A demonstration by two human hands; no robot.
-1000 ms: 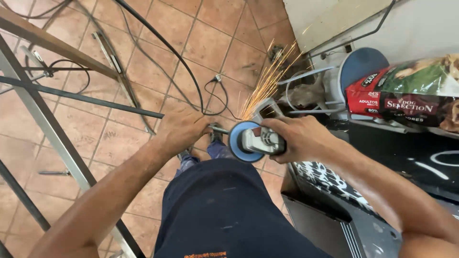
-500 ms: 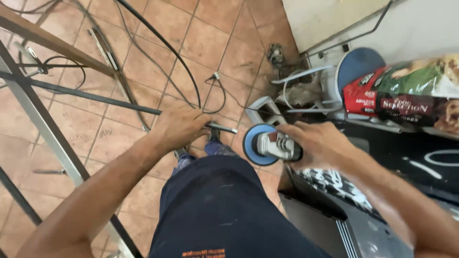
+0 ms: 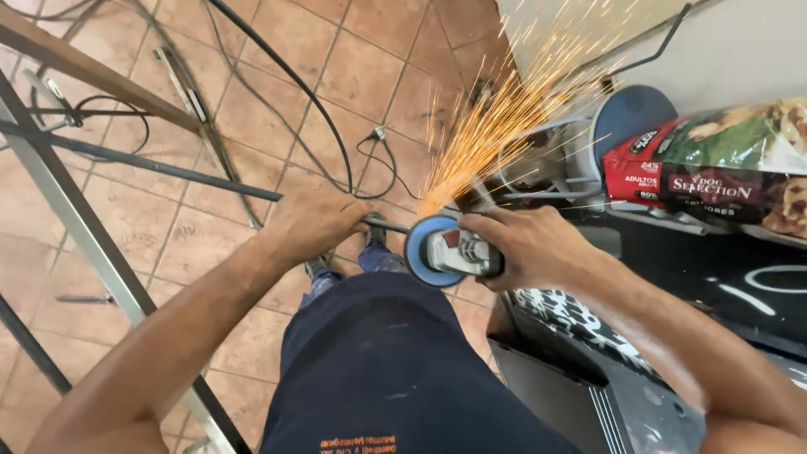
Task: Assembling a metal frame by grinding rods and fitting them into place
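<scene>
- Head view: the left hand is closed around a thin dark metal rod, holding it level over the tiled floor.
- The right hand is wrapped tight around the body of an angle grinder, its blue guard at the rod's near end.
- Sparks fan up and away, toward a pet-food bag on the shelf.
- Judged good practice: keep the rod firmly steadied, press lightly, hold the disc square, and aim sparks clear of cables.
</scene>
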